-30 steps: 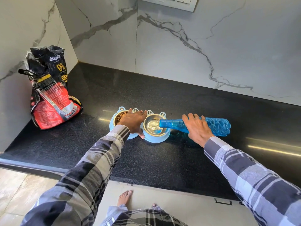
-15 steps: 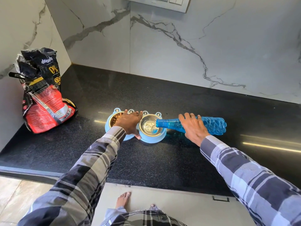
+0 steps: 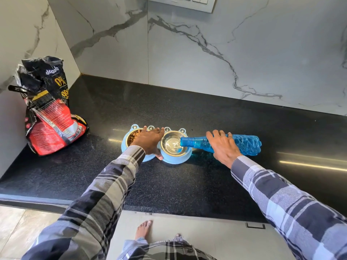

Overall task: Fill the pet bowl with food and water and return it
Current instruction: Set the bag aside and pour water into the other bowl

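Observation:
A light blue double pet bowl (image 3: 174, 160) sits on the black counter. Its left steel cup holds brown kibble (image 3: 135, 136); its right steel cup (image 3: 171, 145) has water in it. My left hand (image 3: 149, 140) lies across the middle of the bowl, fingers over the far rim and thumb at the near edge, gripping it. My right hand (image 3: 223, 145) grips a blue plastic water bottle (image 3: 246, 144) tipped on its side, its open mouth over the right cup.
A red and black pet food bag (image 3: 49, 117) leans in the left corner of the black granite counter (image 3: 187, 188). Marble walls rise behind and to the left. A switch panel (image 3: 187, 1) is on the back wall. Bare feet stand on the tiled floor below.
The view has shifted slightly; both hands keep their hold. The bottle stays tipped over the right cup.

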